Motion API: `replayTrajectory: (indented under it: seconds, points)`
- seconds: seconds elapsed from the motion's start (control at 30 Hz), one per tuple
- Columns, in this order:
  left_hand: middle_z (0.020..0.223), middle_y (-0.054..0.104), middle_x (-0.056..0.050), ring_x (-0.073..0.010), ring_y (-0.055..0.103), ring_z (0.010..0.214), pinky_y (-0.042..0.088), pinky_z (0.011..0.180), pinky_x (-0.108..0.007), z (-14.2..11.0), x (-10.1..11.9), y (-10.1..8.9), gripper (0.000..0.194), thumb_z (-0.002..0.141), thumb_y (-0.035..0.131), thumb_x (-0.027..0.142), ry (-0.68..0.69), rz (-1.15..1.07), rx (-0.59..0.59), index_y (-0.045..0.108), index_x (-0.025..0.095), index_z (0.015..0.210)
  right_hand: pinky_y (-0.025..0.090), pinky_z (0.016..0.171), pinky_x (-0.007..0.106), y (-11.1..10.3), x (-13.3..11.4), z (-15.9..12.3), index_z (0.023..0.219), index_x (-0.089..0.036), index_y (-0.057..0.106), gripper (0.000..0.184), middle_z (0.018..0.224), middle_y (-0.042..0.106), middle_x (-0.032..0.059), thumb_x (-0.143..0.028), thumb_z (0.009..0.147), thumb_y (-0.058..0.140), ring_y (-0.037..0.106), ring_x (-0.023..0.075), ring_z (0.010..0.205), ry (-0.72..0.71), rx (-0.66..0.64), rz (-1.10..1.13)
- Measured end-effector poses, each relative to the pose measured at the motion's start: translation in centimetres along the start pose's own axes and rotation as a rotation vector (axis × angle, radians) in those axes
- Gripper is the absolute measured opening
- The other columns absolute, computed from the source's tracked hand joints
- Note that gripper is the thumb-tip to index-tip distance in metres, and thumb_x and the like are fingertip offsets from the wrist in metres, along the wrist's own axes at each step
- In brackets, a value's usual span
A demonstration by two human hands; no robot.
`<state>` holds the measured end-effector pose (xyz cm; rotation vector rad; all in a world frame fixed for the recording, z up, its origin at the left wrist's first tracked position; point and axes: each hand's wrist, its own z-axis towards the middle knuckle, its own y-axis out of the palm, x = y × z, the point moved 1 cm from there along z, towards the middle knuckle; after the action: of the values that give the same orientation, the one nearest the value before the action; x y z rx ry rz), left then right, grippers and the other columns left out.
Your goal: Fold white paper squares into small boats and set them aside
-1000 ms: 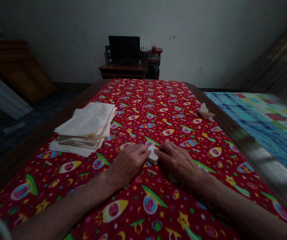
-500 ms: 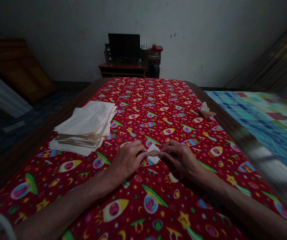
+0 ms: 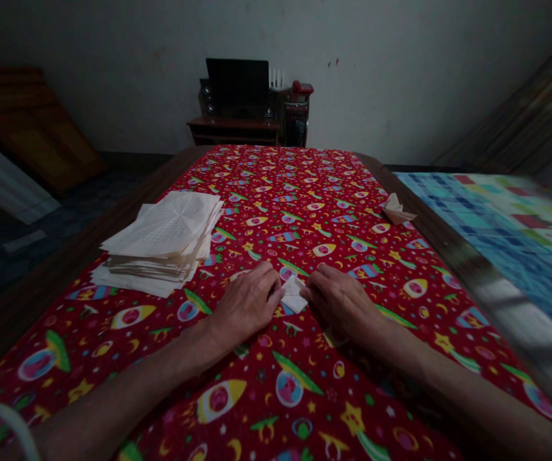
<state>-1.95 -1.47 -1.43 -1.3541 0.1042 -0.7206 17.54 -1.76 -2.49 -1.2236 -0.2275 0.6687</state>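
Reaching in from the lower left and lower right corners of the frame, two bare forearms slanted toward each other and met near the centre at a small piece of folded white paper (image 3: 294,294). The left hand (image 3: 250,301) lay palm down, its wrist low over the cloth and its knuckles raised, fingers curled and drawn close together, with the thumb at the paper's left edge. The right hand (image 3: 340,298) mirrored it, back upward, fingers bent inward and bunched, thumb tip touching the paper's right edge. Whether either hand pinched the paper or only pressed on its border could not be told. The paper lay flat on the red patterned cloth (image 3: 300,224), its upper and lower corners showing between the hands.

Beyond the fingers, a broad stretch of cloth ran up to the far edge of the bench (image 3: 432,237), whose dark wooden border showed along both sides, narrowing toward the top of the frame. A stack of paper sheets (image 3: 161,234) stood left of centre, well apart from the left hand and near the left border. A folded paper shape (image 3: 398,211) rested right of centre, close to the right border. Past that border, a bed (image 3: 492,224) with a blue checked cover filled the right side of the frame.
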Motion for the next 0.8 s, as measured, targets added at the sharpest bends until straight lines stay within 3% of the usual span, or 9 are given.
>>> replayTrajectory:
  seconds: [0.1, 0.2, 0.3, 0.37, 0.57, 0.7, 0.8]
  points:
    - [0.082, 0.053, 0.001, -0.0146, 0.054, 0.074, 0.040, 0.066, -0.027, 0.0, -0.3, 0.1, 0.012, 0.089, 0.050, 0.025, 0.052, 0.030, -0.029, 0.050, 0.019, 0.079, 0.022, 0.052, 0.027, -0.3, 0.1, 0.6, 0.076, -0.017, 0.055, 0.022, 0.071, 0.053, 0.0022, -0.029, 0.092, 0.047, 0.040, 0.0117, 0.058, 0.004, -0.118, -0.068]
    - [0.082, 0.053, 0.001, -0.0148, 0.054, 0.075, 0.041, 0.067, -0.027, 0.0, -0.5, 0.3, 0.012, 0.091, 0.048, 0.026, 0.074, 0.041, -0.034, 0.050, 0.019, 0.081, 0.023, 0.053, 0.027, -0.6, 0.1, 0.5, 0.079, -0.017, 0.055, 0.018, 0.071, 0.054, 0.0025, -0.027, 0.091, 0.047, 0.042, 0.0124, 0.058, 0.002, -0.154, -0.090]
    - [0.087, 0.054, 0.000, -0.0154, 0.054, 0.079, 0.042, 0.071, -0.028, -0.3, -0.6, 0.5, 0.006, 0.091, 0.048, 0.026, 0.071, 0.004, 0.003, 0.050, 0.020, 0.089, 0.031, 0.058, 0.027, -0.6, 0.1, -0.6, 0.087, -0.018, 0.054, 0.019, 0.078, 0.056, 0.0043, -0.028, 0.095, 0.039, 0.047, 0.0144, 0.065, -0.059, -0.054, -0.014]
    - [0.091, 0.053, -0.002, -0.0164, 0.054, 0.083, 0.043, 0.073, -0.029, -0.6, -0.6, 0.5, 0.009, 0.091, 0.048, 0.027, 0.054, -0.007, 0.040, 0.050, 0.020, 0.094, 0.036, 0.067, 0.029, -0.5, 0.3, -1.2, 0.103, -0.019, 0.053, 0.020, 0.094, 0.058, 0.0089, -0.030, 0.095, 0.039, 0.052, 0.0176, 0.080, -0.100, 0.030, 0.067]
    - [0.089, 0.052, -0.003, -0.0198, 0.052, 0.084, 0.044, 0.075, -0.034, -1.2, -0.1, -0.3, 0.024, 0.089, 0.051, 0.041, 0.018, 0.061, 0.051, 0.050, 0.018, 0.081, 0.033, 0.055, 0.025, -0.1, 0.5, -1.0, 0.080, -0.020, 0.050, 0.019, 0.070, 0.053, 0.0016, -0.030, 0.094, 0.042, 0.046, 0.0127, 0.059, 0.025, 0.046, 0.213]
    - [0.086, 0.055, -0.003, -0.0201, 0.053, 0.083, 0.043, 0.075, -0.034, -1.0, 0.2, -0.3, 0.024, 0.090, 0.049, 0.040, 0.018, 0.005, 0.031, 0.053, 0.018, 0.080, 0.031, 0.052, 0.022, -0.5, 0.0, -0.6, 0.078, -0.019, 0.050, 0.018, 0.065, 0.054, -0.0007, -0.029, 0.092, 0.044, 0.046, 0.0105, 0.054, 0.162, 0.044, 0.312]
    - [0.083, 0.056, -0.003, -0.0189, 0.053, 0.081, 0.043, 0.074, -0.033, -0.8, 0.6, 0.0, 0.024, 0.092, 0.046, 0.038, 0.039, -0.063, 0.059, 0.054, 0.018, 0.081, 0.032, 0.052, 0.022, -0.5, -0.8, -0.6, 0.076, -0.018, 0.052, 0.019, 0.065, 0.056, 0.0000, -0.029, 0.091, 0.046, 0.048, 0.0104, 0.054, 0.180, 0.025, 0.372]
